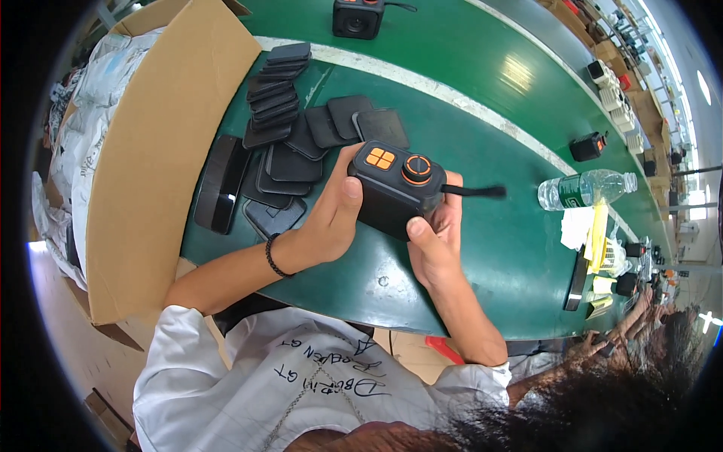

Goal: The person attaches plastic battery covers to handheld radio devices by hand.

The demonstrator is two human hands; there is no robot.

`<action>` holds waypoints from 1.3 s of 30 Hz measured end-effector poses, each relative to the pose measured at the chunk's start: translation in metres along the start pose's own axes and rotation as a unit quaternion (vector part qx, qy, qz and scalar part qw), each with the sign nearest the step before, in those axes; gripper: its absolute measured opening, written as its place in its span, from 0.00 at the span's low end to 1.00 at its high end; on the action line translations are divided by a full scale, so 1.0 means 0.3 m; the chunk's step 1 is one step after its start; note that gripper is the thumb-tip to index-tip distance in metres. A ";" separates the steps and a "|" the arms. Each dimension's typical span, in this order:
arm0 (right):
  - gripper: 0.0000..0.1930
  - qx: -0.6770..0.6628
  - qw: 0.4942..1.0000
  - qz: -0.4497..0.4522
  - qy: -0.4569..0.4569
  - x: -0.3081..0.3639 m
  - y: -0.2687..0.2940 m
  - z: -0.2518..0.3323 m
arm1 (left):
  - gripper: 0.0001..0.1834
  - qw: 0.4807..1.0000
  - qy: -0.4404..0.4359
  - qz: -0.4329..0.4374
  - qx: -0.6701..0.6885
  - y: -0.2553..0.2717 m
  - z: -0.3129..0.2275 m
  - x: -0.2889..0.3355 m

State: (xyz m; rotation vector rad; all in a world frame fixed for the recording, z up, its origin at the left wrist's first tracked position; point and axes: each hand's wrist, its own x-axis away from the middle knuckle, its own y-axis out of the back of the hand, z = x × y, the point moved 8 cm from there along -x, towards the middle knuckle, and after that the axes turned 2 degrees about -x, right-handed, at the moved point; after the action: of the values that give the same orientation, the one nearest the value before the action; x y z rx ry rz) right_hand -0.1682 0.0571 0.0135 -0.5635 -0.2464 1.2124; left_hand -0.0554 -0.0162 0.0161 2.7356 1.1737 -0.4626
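Both hands hold a black portable speaker (393, 197) above the green table, its top tilted up into view. Four-part orange buttons and an orange-ringed round knob (418, 169) sit on that top, and a black strap sticks out from its right end. My left hand (339, 211) grips the left end, thumb along the side. My right hand (437, 241) wraps the right end with the thumb on the lower edge; the fingers behind it are partly hidden. Beyond my left hand lie several overlapping black square plates (294, 162) and a glossy black bar-shaped piece (221, 184).
A tall cardboard box (162, 151) with white bags stands at the left. Similar black speakers stand far ahead (358, 19) and at the right (587, 146). A clear bottle (591, 188) lies near yellow strips (599, 233). Another person's hands (591, 350) show at lower right.
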 end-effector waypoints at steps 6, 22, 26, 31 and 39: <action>0.23 0.299 0.944 -0.080 0.115 -0.007 0.031 0.073 | 0.34 0.997 -0.003 0.066 0.033 -0.072 -0.003 0.006; 0.28 0.276 0.960 0.008 0.037 -0.014 0.003 0.048 | 0.24 0.994 0.087 0.019 0.057 0.034 0.001 -0.073; 0.28 0.405 0.904 -0.037 0.129 -0.033 0.052 0.100 | 0.26 0.993 -0.016 -0.091 -0.079 0.137 -0.059 -0.227; 0.26 0.434 0.892 -0.071 0.109 -0.052 0.079 0.075 | 0.40 0.871 0.010 -0.331 -0.363 0.466 -0.014 -0.569; 0.31 0.579 0.799 0.022 0.161 -0.100 0.029 0.015 | 0.44 0.852 0.113 -0.202 -0.469 0.602 0.220 -0.778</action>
State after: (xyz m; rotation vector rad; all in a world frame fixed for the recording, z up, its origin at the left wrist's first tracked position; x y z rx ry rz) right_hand -0.1878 0.0326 0.0161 0.3226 0.7867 1.0573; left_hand -0.0914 -0.3161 0.0297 1.7169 1.4986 0.3554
